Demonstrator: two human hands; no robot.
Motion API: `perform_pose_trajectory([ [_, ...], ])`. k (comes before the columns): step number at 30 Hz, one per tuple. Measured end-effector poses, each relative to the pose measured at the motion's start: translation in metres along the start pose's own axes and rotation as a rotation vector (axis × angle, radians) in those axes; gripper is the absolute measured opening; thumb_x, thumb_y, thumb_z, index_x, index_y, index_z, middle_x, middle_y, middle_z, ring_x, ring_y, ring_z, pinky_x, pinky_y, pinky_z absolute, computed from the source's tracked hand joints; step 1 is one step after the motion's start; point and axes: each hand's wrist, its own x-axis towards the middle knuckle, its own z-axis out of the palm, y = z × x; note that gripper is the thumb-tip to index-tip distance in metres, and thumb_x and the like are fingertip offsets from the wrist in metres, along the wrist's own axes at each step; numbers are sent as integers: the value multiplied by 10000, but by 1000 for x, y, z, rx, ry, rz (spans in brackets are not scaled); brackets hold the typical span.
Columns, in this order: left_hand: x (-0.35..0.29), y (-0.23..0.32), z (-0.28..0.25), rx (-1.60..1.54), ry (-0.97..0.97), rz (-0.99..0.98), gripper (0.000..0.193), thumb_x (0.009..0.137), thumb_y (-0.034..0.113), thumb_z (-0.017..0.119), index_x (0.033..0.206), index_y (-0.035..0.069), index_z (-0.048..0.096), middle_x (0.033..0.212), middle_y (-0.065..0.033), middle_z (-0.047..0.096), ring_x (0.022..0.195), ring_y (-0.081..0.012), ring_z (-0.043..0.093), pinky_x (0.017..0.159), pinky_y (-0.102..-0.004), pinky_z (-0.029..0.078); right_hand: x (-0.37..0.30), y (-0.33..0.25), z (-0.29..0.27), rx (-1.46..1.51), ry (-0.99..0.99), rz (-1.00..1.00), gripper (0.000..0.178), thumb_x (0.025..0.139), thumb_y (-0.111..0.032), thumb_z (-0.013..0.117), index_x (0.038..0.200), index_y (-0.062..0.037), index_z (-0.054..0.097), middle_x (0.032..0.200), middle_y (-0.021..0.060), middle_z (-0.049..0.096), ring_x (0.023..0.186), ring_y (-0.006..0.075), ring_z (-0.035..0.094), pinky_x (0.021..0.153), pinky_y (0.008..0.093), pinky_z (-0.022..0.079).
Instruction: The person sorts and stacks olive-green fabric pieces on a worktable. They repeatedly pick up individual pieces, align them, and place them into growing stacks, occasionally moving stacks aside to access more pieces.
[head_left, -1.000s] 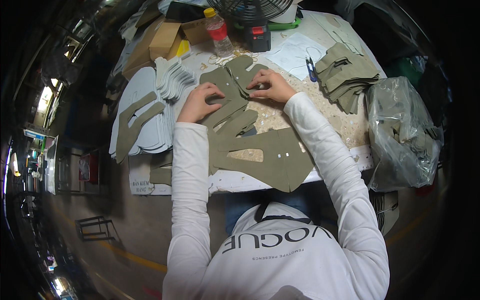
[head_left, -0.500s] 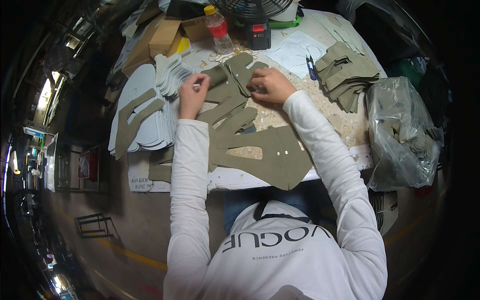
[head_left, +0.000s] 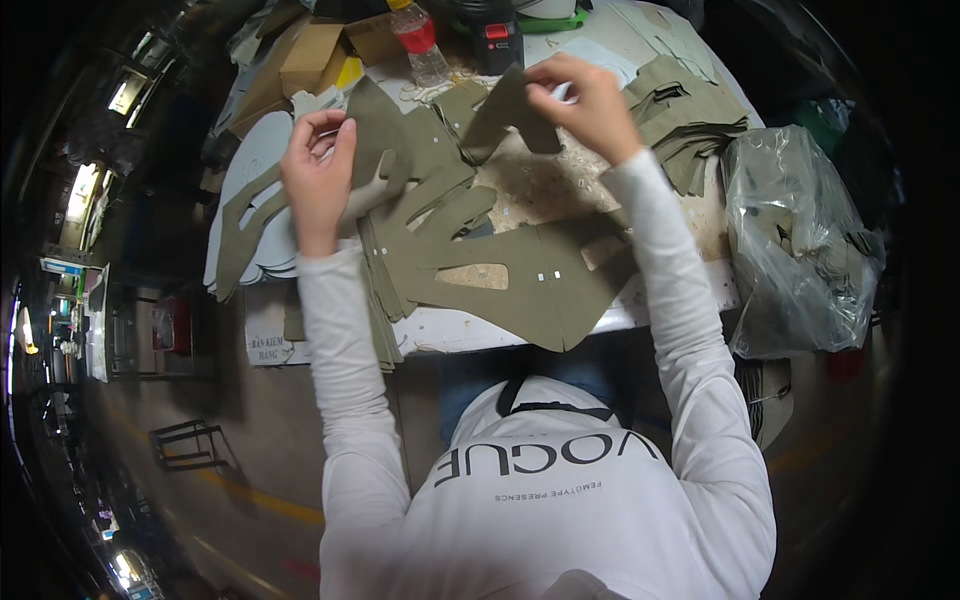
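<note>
We raised olive material (head_left: 510, 115) higher than before, inside the bench's (head_left: 540, 190) near edge | left hand (head_left: 318, 175): pinched it | right hand (head_left: 590, 100): pinched it

So the head cam's the left one of a side-by-side fisheye pair. It points steeply down and a bit forward, pretty near the left hand (head_left: 320, 180) and right hand (head_left: 592, 108), wide enough for the table (head_left: 545, 190), torso (head_left: 560, 530) and floor (head_left: 290, 440), straight edges bowing toward its rim.
</note>
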Motion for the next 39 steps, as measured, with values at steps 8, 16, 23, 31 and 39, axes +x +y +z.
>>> perform_pose_trajectory([
  [8, -31, 81, 10, 177, -344, -336, 93, 878, -3, 644, 969, 2, 624, 887, -12, 644, 801, -47, 603, 737, -196, 494, -23, -56, -91, -275, -356, 522, 169, 869, -112, 687, 984, 11, 696, 741, -11, 619, 652, 59, 543, 588, 206, 432],
  [16, -116, 76, 53, 266, -400, 89, 176, 806, -38, 656, 959, 47, 662, 1011, -84, 727, 981, -244, 707, 876, -355, 552, -129, -105, -78, -233, -232, 268, 397, 730, 78, 669, 1086, -85, 734, 1077, 89, 696, 894, 218, 704, 784, 294, 561],
  [23, -192, 58, 77, 439, -492, 105, 318, 772, 0, 689, 1084, 62, 681, 1168, -81, 679, 1159, -247, 622, 1040, -456, 454, -210, -113, -35, -311, -242, 261, 353, 748, 15, 712, 1091, -67, 711, 1124, 104, 685, 1099, 291, 658, 879, 357, 557],
  [31, -200, 52, 73, 425, -373, -38, 480, 666, -112, 591, 1099, 52, 718, 1131, -99, 704, 1104, -258, 660, 950, -405, 533, -222, -120, -41, -271, -270, 189, 399, 699, 27, 719, 1089, -56, 707, 1128, 100, 683, 1098, 293, 658, 893, 355, 559],
  [39, -209, 58, 95, 430, -420, 59, 477, 689, -141, 581, 1110, 40, 712, 1134, -120, 699, 1108, -290, 656, 975, -420, 521, -229, -120, -45, -230, -300, 187, 414, 692, 27, 718, 1096, -61, 706, 1142, 98, 682, 1103, 288, 656, 894, 359, 560],
])
